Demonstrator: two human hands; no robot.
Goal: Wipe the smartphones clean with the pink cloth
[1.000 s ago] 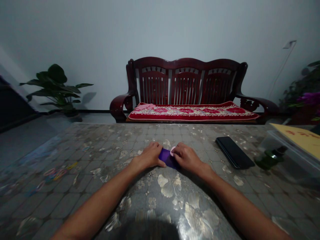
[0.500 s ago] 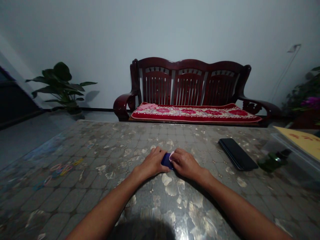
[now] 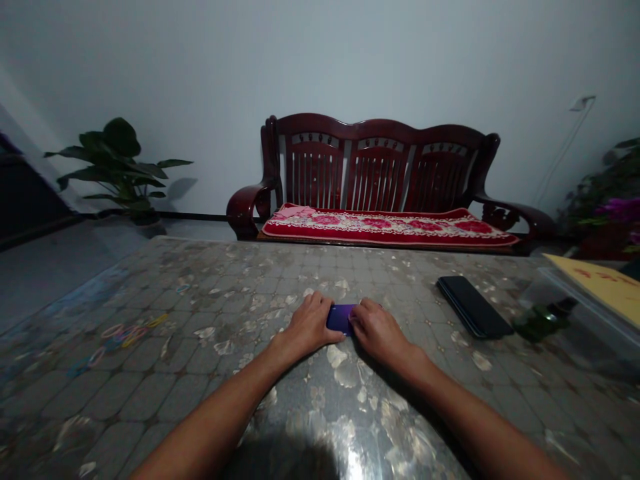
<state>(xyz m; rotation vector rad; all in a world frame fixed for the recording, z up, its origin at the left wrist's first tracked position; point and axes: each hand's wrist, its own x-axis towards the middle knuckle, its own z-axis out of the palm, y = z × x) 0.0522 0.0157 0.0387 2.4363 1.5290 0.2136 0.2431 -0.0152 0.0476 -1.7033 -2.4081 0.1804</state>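
A small purple-blue flat object [image 3: 341, 319] lies at the middle of the patterned table [image 3: 240, 267], between my two hands. My left hand [image 3: 316, 319] grips its left end, thumb at the near edge and fingers at the far edge. My right hand [image 3: 369, 323] is closed at its right end, fingers bunched together. Whatever is pinched in those fingers is hidden. The object looks like a phone or case, but its exact kind is unclear.
Right of my hands lie a black phone [image 3: 473, 307], a green bottle [image 3: 544, 321] and a clear box [image 3: 590, 320] with a yellow sheet [image 3: 597, 283] on it. Coloured loops [image 3: 125, 335] lie at the left. Beyond the table stands a wooden bench [image 3: 380, 167].
My right hand has shifted slightly right along the purple-blue object, uncovering more of it. The pale pink piece at its fingertips is no longer visible.
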